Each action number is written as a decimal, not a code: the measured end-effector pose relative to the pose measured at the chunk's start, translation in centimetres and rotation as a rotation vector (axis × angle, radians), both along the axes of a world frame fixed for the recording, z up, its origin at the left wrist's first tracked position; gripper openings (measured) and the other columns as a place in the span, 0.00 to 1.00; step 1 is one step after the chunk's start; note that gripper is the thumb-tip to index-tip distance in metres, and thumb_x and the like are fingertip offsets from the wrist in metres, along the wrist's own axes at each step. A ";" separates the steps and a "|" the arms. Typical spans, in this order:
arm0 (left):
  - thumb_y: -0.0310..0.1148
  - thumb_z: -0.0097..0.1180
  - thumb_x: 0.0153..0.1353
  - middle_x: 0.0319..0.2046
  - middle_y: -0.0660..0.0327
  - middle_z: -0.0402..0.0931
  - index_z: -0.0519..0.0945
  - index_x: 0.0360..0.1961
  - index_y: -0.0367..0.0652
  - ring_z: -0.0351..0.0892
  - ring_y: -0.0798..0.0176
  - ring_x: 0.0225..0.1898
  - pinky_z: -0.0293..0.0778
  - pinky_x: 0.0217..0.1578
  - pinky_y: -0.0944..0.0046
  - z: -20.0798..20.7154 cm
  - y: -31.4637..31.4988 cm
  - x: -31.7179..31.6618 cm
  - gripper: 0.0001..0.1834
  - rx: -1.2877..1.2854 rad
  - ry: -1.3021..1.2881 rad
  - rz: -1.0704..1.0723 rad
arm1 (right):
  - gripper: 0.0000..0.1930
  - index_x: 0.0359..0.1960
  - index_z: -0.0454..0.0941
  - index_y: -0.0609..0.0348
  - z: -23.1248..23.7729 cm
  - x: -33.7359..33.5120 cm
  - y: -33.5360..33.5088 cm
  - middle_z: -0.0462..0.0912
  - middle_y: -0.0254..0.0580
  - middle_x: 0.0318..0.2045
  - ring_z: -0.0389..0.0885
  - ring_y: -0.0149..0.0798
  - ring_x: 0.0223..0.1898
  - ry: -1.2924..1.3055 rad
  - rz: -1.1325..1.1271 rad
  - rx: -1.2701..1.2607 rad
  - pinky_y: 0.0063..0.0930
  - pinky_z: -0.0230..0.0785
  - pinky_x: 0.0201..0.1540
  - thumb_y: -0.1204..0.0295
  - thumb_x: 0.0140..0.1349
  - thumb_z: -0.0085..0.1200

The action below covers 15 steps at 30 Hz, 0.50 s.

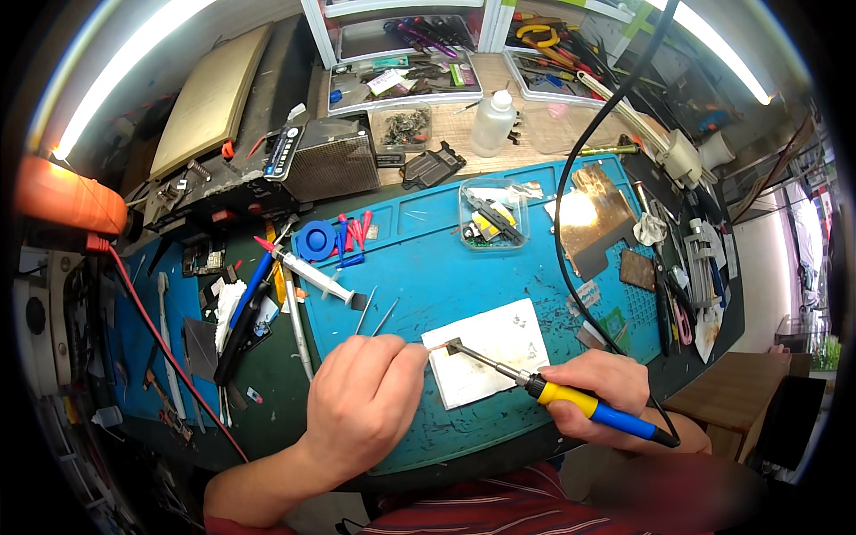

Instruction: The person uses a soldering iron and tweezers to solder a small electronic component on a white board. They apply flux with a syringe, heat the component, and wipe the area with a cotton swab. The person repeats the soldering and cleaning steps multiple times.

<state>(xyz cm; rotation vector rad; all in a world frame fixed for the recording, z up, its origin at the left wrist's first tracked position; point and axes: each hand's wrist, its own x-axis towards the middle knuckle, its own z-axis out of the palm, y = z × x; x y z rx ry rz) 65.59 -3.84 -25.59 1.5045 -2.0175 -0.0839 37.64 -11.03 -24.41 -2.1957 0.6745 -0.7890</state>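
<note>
My right hand (606, 388) grips a soldering iron (571, 399) by its yellow and blue handle. Its metal shaft points left over a folded white cloth or paper pad (504, 343), which has brownish marks. At the iron's tip is a small dark piece (454, 346); whether they touch, I cannot tell. My left hand (370, 401) is closed in a pinch beside the pad. A thin brownish end shows between its fingertips and the dark piece, but its kind is unclear. Just beyond the left knuckles, two slim metal prongs (385, 316) stick out, partly hidden by the hand.
A blue work mat (428, 285) covers the bench. A white syringe (316, 276) lies left, a clear box of small parts (495, 214) farther back. A black cable (563, 241) hangs across the right side. Behind stand a squeeze bottle (493, 123) and tool trays (406, 80).
</note>
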 end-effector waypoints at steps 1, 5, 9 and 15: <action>0.17 0.70 0.50 0.34 0.56 0.79 0.84 0.39 0.37 0.77 0.53 0.31 0.73 0.30 0.58 0.0 0.0 0.0 0.14 0.001 0.002 -0.002 | 0.21 0.52 0.86 0.62 0.0 0.0 0.0 0.89 0.43 0.33 0.89 0.41 0.30 0.006 0.007 0.006 0.28 0.80 0.31 0.72 0.56 0.73; 0.17 0.70 0.50 0.34 0.56 0.79 0.84 0.39 0.37 0.77 0.53 0.31 0.73 0.30 0.57 0.1 0.0 0.0 0.14 -0.007 0.002 0.012 | 0.21 0.52 0.87 0.61 0.1 0.0 0.0 0.89 0.43 0.32 0.89 0.41 0.29 0.010 0.015 0.019 0.28 0.80 0.30 0.72 0.56 0.73; 0.17 0.70 0.50 0.33 0.57 0.79 0.84 0.39 0.37 0.77 0.53 0.31 0.72 0.30 0.57 0.0 -0.1 0.0 0.14 -0.011 -0.005 0.002 | 0.20 0.51 0.87 0.60 0.0 0.1 0.1 0.89 0.43 0.32 0.88 0.40 0.29 -0.003 -0.019 0.005 0.28 0.80 0.30 0.72 0.56 0.73; 0.18 0.70 0.49 0.33 0.57 0.79 0.84 0.39 0.38 0.77 0.53 0.30 0.72 0.30 0.57 0.1 -0.1 0.0 0.14 -0.010 -0.011 -0.002 | 0.20 0.51 0.87 0.61 0.1 -0.1 0.1 0.89 0.43 0.31 0.89 0.40 0.29 0.008 -0.005 0.006 0.28 0.79 0.30 0.72 0.55 0.73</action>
